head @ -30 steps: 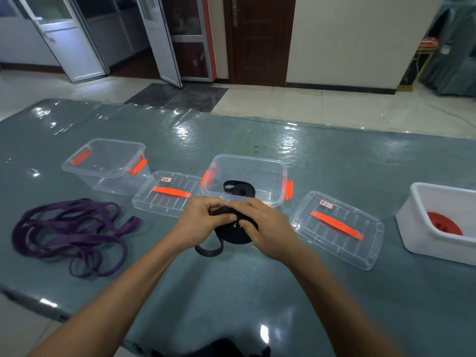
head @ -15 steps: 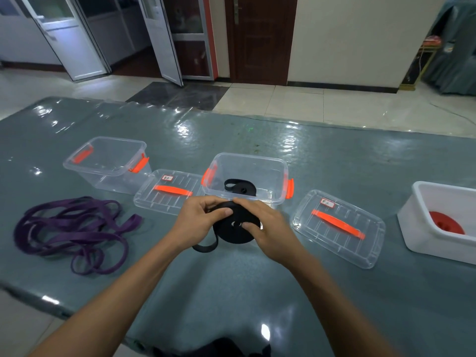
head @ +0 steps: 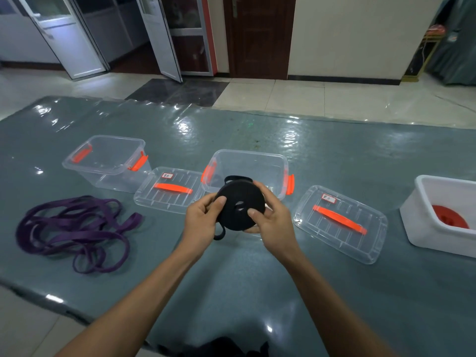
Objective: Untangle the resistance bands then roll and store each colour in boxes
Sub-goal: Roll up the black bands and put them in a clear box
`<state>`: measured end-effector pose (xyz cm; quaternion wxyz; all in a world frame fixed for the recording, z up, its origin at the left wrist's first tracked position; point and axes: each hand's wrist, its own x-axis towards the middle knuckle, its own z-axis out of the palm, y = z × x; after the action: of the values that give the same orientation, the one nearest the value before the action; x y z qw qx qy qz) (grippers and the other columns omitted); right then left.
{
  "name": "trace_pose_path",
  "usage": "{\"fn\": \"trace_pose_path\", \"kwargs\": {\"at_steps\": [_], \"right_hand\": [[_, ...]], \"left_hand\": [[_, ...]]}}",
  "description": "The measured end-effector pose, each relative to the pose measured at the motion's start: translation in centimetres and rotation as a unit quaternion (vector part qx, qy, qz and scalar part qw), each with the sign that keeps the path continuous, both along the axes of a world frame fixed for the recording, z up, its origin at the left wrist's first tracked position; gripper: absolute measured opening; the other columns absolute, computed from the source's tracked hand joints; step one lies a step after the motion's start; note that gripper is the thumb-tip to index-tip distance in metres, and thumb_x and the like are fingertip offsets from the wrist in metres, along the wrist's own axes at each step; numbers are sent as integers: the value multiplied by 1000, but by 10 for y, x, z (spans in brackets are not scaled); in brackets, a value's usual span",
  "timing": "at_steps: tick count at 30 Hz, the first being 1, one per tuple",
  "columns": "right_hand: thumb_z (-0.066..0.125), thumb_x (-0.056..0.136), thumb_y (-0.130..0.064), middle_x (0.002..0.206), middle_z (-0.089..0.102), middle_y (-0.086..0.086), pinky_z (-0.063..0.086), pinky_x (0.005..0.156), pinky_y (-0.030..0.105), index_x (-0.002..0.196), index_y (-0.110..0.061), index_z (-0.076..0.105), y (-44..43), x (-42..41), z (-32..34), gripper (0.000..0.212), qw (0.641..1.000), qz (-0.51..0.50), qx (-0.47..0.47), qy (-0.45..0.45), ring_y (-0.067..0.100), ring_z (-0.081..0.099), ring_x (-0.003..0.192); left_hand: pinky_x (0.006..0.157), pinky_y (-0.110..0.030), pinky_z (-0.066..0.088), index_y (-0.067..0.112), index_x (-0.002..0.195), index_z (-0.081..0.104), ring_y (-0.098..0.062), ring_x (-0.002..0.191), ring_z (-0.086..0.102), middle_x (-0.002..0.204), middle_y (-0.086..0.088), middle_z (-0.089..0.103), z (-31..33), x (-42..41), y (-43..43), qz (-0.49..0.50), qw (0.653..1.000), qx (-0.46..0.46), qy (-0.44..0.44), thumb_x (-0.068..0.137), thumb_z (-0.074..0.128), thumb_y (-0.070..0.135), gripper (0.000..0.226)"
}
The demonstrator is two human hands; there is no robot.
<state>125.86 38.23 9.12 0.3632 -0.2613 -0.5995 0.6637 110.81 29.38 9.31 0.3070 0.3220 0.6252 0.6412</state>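
Observation:
A rolled black resistance band (head: 238, 202) is held up above the table in front of the middle clear box (head: 270, 161). My left hand (head: 202, 222) grips its left edge and my right hand (head: 270, 220) grips its right edge. A short loose tail of the black band hangs below the roll. Another black roll lies inside the middle box, mostly hidden behind the held roll. A tangled purple band pile (head: 74, 230) lies on the table at the left. A second clear box (head: 108, 161), with nothing in it, stands at the back left.
Two clear lids with orange handles lie flat: one lid (head: 167, 190) between the boxes, the other lid (head: 340, 222) at the right. A white bin (head: 422, 222) holding a red roll stands at the far right. The table's front edge runs close to my body.
Both hands lifted the black roll off the table and tilted its flat face toward me. The loose tail has become shorter.

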Motion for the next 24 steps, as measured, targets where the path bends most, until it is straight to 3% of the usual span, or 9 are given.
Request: {"fn": "trace_pose_path", "kwargs": {"at_steps": [2, 4, 8, 10, 13, 18, 20, 22, 24], "right_hand": [[61, 91, 0, 139, 59, -11, 57, 94, 43, 144, -37, 48, 2, -1, -7, 66, 990, -24, 117, -73, 12, 59, 126], [65, 91, -9, 142, 52, -19, 47, 108, 34, 148, -36, 42, 13, 0, -11, 68, 953, -21, 266, -145, 4, 51, 130], [62, 94, -11, 144, 50, -11, 34, 104, 15, 152, -35, 38, 32, -6, -4, 67, 886, 79, 384, -248, 8, 47, 129], [63, 93, -8, 140, 54, -5, 36, 103, 19, 151, -32, 41, 39, -10, -2, 66, 887, 91, 373, -255, 11, 49, 125], [67, 88, -3, 125, 62, 0, 44, 100, 25, 145, -25, 51, 48, -16, 1, 63, 917, 63, 330, -214, 11, 54, 111], [67, 84, 6, 124, 66, -6, 52, 98, 35, 137, -26, 59, 74, -32, 0, 62, 972, -30, 178, -152, 12, 62, 113], [65, 87, 5, 126, 64, -13, 57, 93, 42, 135, -32, 59, 85, -42, -3, 62, 983, -57, 100, -146, 16, 64, 112], [63, 88, 5, 119, 64, -22, 62, 77, 43, 131, -40, 60, 94, -54, -5, 62, 988, -64, 29, -136, 16, 68, 105], [61, 89, 5, 114, 63, -18, 63, 63, 38, 131, -39, 61, 107, -67, -8, 61, 988, -72, -17, -136, 12, 69, 95]], "left_hand": [[76, -26, 59, 27, 102, 78, -20, 90, 75, 95, -2, 79, -1, -8, -1, 7, 1000, -20, 16, 101, 61, 21, 18], [78, -28, 58, 28, 99, 78, -18, 88, 74, 92, -1, 78, 0, -22, -3, -16, 997, -50, 65, 100, 61, 17, 20], [80, -25, 55, 17, 102, 75, -12, 86, 72, 90, 2, 77, 9, -45, 4, -98, 978, -97, 157, 99, 61, 11, 15], [82, -28, 55, 12, 107, 74, -15, 87, 72, 94, -2, 78, 13, -52, 12, -124, 974, -110, 157, 100, 61, 10, 15], [82, -32, 55, 10, 109, 73, -21, 88, 73, 95, -6, 78, 16, -55, 28, -136, 975, -104, 139, 100, 60, 11, 16], [79, -15, 53, 12, 115, 71, -3, 91, 71, 97, 15, 78, 7, -55, 66, -52, 995, -46, 68, 100, 59, 6, 20], [82, -17, 55, 8, 120, 69, -1, 94, 70, 99, 21, 76, 1, -56, 82, -29, 997, -40, 61, 101, 57, 6, 23], [92, -26, 56, 7, 121, 69, -9, 102, 70, 105, 10, 76, -7, -59, 100, 2, 997, -45, 63, 102, 56, 9, 23], [95, -30, 54, 4, 121, 68, -19, 106, 68, 113, -6, 74, -16, -65, 121, 26, 996, -60, 59, 102, 55, 9, 23]]}}
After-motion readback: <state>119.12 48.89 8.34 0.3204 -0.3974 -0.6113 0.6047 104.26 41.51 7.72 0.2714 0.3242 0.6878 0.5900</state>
